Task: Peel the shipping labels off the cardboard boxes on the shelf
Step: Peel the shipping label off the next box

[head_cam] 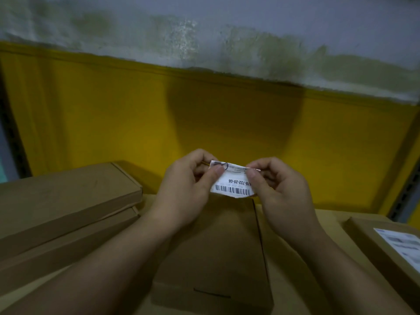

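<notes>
Peeled label (231, 181) pinched between left hand (186, 192) and right hand (281, 196).

The place was a storeroom: cardboard boxes (68, 196) lay stacked on a shelf (329, 215) with a yellow panel (113, 110) behind, a slotted upright (406, 194) stood beside it, and a label (231, 184) bore a barcode.

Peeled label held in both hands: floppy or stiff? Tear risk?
Likely floppy: the label bends and creases along its top between the left hand and right hand. Probably very light, since fingertip pinches alone carry it. The ragged lower edge suggests it tears easily.
</notes>
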`<state>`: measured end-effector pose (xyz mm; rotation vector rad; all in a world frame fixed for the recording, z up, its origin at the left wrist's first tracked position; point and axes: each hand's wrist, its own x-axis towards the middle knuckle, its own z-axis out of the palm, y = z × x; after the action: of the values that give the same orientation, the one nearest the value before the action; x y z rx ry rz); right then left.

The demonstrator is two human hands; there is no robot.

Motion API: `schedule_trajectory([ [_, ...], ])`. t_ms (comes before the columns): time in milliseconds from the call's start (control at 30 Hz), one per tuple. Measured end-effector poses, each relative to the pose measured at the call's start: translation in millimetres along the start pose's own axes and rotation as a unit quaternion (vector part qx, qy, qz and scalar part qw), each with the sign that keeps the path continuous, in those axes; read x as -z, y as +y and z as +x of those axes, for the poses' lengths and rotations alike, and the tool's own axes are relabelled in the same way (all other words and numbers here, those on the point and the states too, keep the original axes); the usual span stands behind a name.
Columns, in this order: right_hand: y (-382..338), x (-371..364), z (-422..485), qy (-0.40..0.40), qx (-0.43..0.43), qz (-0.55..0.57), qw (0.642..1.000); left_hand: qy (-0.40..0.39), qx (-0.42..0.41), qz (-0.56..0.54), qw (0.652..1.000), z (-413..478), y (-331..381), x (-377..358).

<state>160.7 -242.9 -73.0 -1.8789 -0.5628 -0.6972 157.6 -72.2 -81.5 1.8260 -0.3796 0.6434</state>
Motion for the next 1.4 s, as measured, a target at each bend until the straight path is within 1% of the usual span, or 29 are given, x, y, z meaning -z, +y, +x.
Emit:
schedule_trajectory([
  [100, -2.8, 1.8, 0.9, 0.01, -0.011, -0.024, 1.0, -0.02, 0.039, -0.057, 0.997, -1.1, 2.5, -1.0],
  [133, -3.7, 4.0, 1.9, 0.007, -0.018, -0.013, 1.0, -0.025, 0.044, -0.074, 0.996, -1.1, 3.1, -0.9],
  [233, -6.2, 6.9, 2.9, -0.035, -0.06, 0.068, 0.995, -0.033, 0.058, -0.129, 0.989, -1.8, 5.3, -1.7],
  [333, -8.2, 4.7, 2.0, -0.095, -0.137, 0.179, 0.97, -0.032, 0.068, -0.161, 0.984, -2.6, 7.5, -3.0],
  [367, -9.1, 4.6, 1.4, -0.111, -0.154, 0.194, 0.962, -0.03, 0.07, -0.163, 0.984, -3.0, 7.5, -3.3],
  [433, -10.7, 4.5, 0.1, -0.135, -0.167, 0.187, 0.959, -0.023, 0.076, -0.165, 0.983, -3.3, 6.4, -3.5],
  [533, -10.4, 2.8, -1.2, -0.113, -0.149, 0.135, 0.973, -0.036, 0.1, -0.156, 0.982, -3.8, 6.4, -3.4],
  [633, -8.1, 2.3, -0.1, -0.071, -0.127, 0.095, 0.985, -0.116, 0.145, -0.166, 0.968, -6.0, 7.0, -3.3],
  [700, -7.3, 3.2, 0.7, -0.07, -0.133, 0.105, 0.983, -0.145, 0.147, -0.162, 0.965, -7.3, 6.6, -5.0],
  [800, -8.7, 2.6, 2.0, -0.088, -0.171, 0.164, 0.968, -0.119, 0.156, -0.174, 0.965, -5.4, 4.8, -6.6],
  [867, -9.4, 0.8, 2.2, -0.086, -0.194, 0.21, 0.954, -0.104, 0.176, -0.21, 0.956, -4.5, 4.9, -5.9],
  [967, -9.6, -1.2, 2.5, -0.082, -0.196, 0.258, 0.943, -0.097, 0.194, -0.267, 0.939, -2.2, 4.8, -4.0],
  [1100, -6.8, 2.9, 4.3, -0.075, -0.187, 0.312, 0.928, -0.104, 0.181, -0.317, 0.925, -1.2, 7.5, -2.3],
  [1167, -3.9, 4.6, 4.9, -0.072, -0.167, 0.301, 0.936, -0.123, 0.177, -0.34, 0.915, -2.4, 7.3, -0.5],
  [1233, -2.6, 5.6, 4.4, -0.061, -0.15, 0.231, 0.959, -0.148, 0.163, -0.351, 0.91, -2.9, 6.5, 1.2],
  [1300, -2.4, 4.4, 3.0, -0.057, -0.119, 0.159, 0.978, -0.146, 0.154, -0.332, 0.919, -4.3, 7.1, 0.7],
  [1333, -2.7, 3.6, 2.3, -0.061, -0.109, 0.15, 0.981, -0.134, 0.145, -0.296, 0.935, -5.0, 6.5, -0.3],
  [1400, 0.2, 3.5, 0.9, -0.07, -0.102, 0.149, 0.981, -0.106, 0.104, -0.181, 0.972, -6.4, 5.3, -3.0],
])
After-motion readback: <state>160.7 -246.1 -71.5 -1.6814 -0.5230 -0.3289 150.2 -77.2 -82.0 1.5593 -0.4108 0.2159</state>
